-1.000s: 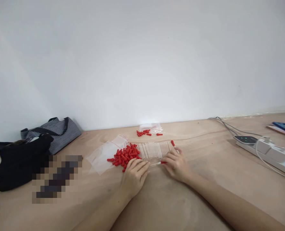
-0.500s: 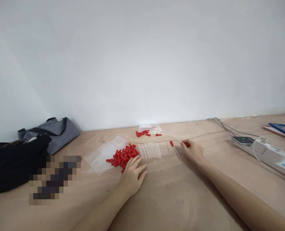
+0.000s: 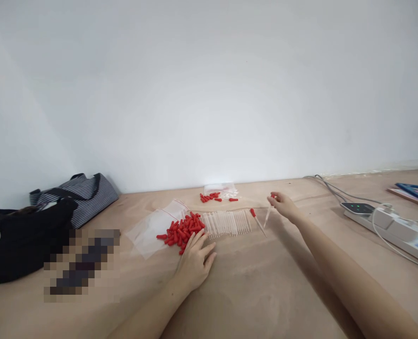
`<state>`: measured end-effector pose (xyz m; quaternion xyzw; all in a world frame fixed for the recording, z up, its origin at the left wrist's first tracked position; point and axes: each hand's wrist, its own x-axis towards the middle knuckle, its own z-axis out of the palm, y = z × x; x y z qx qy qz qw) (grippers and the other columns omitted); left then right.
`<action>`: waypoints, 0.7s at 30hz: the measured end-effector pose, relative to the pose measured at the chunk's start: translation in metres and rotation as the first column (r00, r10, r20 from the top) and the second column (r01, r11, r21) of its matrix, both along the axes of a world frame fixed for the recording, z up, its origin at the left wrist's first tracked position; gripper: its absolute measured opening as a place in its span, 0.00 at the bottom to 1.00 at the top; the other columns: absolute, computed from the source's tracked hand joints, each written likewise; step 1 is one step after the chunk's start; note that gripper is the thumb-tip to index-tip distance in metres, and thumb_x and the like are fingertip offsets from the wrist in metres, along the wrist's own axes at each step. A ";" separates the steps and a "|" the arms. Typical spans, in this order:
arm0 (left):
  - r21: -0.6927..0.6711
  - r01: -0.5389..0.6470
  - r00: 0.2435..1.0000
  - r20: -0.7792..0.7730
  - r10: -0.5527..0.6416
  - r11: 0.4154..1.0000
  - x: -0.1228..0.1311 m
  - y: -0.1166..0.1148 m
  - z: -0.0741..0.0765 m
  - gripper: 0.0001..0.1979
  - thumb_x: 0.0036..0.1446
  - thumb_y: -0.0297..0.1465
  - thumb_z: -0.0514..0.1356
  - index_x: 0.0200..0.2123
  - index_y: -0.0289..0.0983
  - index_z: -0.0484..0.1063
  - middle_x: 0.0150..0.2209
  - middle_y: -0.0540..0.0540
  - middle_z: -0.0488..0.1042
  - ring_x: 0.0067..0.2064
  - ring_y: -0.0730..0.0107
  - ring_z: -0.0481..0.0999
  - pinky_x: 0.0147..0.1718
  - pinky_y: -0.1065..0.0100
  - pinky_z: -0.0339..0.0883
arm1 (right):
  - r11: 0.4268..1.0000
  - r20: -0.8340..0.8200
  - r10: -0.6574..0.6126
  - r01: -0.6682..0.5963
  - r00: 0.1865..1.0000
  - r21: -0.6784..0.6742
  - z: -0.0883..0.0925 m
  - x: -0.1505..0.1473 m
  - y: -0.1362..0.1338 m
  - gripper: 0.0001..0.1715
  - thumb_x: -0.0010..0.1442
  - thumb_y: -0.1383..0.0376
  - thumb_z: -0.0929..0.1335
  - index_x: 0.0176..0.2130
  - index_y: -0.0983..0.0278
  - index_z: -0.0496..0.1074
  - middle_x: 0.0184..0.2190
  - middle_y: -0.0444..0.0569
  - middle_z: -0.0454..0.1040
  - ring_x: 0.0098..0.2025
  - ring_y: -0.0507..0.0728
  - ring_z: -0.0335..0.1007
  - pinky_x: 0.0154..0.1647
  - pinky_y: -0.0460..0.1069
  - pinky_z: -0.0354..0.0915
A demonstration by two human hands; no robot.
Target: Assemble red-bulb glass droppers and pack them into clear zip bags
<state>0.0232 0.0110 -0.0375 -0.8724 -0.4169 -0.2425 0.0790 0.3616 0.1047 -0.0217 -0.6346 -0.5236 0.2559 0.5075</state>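
Observation:
My right hand (image 3: 282, 207) pinches a glass dropper (image 3: 267, 217) by its red bulb, with the thin tube pointing down towards the table. Just left of it lies another dropper (image 3: 258, 221) with a red bulb on its upper end. A row of clear glass tubes (image 3: 228, 223) spreads side by side across the table's middle. Resting with fingers spread, my left hand (image 3: 195, 261) touches the near edge of a heap of red rubber bulbs (image 3: 180, 230). Part of that heap sits on clear plastic bags (image 3: 141, 236).
Behind the tubes lie several red bulbs (image 3: 210, 197) and a small clear bag (image 3: 218, 189) by the wall. A power strip (image 3: 399, 230) with cables is at right. Left are a striped bag (image 3: 92, 197), a black bag (image 3: 25, 245) and a blurred dark object (image 3: 83, 263).
My right hand has lifted slightly and turned the dropper, so its tube now points down instead of up and to the left. My left hand has stayed in place.

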 end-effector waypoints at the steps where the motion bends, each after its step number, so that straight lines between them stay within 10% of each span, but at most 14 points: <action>1: -0.004 -0.004 1.000 -0.006 0.004 1.000 0.000 0.000 0.001 0.12 0.54 0.30 0.55 0.41 0.37 0.73 0.50 0.38 0.68 0.54 0.51 0.62 0.50 0.45 0.57 | 0.999 0.043 -0.003 0.004 0.999 -0.042 -0.003 -0.002 0.002 0.24 0.45 0.55 0.68 0.39 0.68 0.68 0.22 0.45 0.70 0.25 0.52 0.66 0.28 0.46 0.60; 21: 0.050 -0.026 0.999 -0.025 0.027 0.998 -0.004 0.003 0.004 0.13 0.53 0.31 0.56 0.42 0.39 0.72 0.48 0.41 0.69 0.53 0.53 0.63 0.50 0.46 0.58 | 0.993 0.495 -0.008 0.067 0.869 -0.101 -0.010 -0.060 -0.025 0.16 0.52 0.53 0.62 0.31 0.61 0.71 0.28 0.45 0.73 0.33 0.55 0.68 0.37 0.48 0.54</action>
